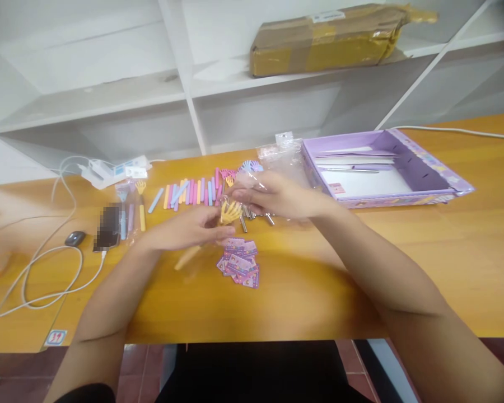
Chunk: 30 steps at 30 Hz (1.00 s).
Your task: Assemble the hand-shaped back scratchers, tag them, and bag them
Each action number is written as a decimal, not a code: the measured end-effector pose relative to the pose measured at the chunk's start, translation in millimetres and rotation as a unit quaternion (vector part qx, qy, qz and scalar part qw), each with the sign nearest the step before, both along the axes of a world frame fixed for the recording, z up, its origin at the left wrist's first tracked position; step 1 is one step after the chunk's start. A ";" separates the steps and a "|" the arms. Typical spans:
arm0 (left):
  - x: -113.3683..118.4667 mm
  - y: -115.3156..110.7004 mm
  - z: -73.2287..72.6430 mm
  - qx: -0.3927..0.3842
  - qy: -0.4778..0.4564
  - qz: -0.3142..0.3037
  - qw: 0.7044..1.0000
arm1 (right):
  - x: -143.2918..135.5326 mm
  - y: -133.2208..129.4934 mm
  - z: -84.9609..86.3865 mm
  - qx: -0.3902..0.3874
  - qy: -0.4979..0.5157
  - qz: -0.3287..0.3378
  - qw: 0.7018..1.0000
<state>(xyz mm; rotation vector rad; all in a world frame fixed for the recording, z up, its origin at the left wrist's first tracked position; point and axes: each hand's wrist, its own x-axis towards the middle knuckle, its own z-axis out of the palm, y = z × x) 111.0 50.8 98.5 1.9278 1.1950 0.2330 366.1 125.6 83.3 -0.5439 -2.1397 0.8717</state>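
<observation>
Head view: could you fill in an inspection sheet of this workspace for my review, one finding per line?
Surface: wood-toned table, numbered sticker at its front edge.
Job's things: coloured sticks in a rough row; printed cards in an overlapping pile; clear bags beside the purple tray.
Clutter: mouse and phone at left.
Grip: left hand holds a yellow hand-shaped scratcher, its handle blurred; right hand appears to pinch clear plastic by its head.
Cables: white cable plugged into the phone, looping at left; another white cable behind the tray.
Surroundings: white shelving holding a taped cardboard box; reddish tiled floor.
</observation>
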 end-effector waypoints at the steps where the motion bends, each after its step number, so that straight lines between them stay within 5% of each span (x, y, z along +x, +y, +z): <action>1: -3.3 6.3 -5.3 -0.022 -0.017 -0.032 0.999 | 3.6 -1.1 5.9 0.024 0.003 -0.012 1.000; 8: -24.2 44.6 -47.7 -0.171 -0.093 -0.168 0.966 | 30.7 -5.3 38.3 0.115 0.009 -0.060 0.992; 12: -17.2 46.8 -54.2 -0.214 -0.112 -0.207 0.948 | 30.9 -4.6 41.3 0.148 0.126 -0.154 0.969; 16: -13.9 46.4 -54.2 -0.233 -0.117 -0.232 0.937 | 27.7 12.9 32.9 0.068 0.252 -0.202 0.944; 22: -20.3 50.0 -64.6 -0.191 -0.126 -0.187 0.955 | 17.4 34.0 9.9 -0.031 0.125 -0.048 0.990; 25: -23.4 51.6 -69.9 -0.186 -0.149 -0.141 0.961 | 29.0 53.6 5.0 -0.035 0.190 -0.104 0.976; 30: -23.9 49.4 -65.2 -0.222 -0.170 -0.078 0.957 | 88.0 124.0 -10.5 0.024 0.261 -0.297 0.918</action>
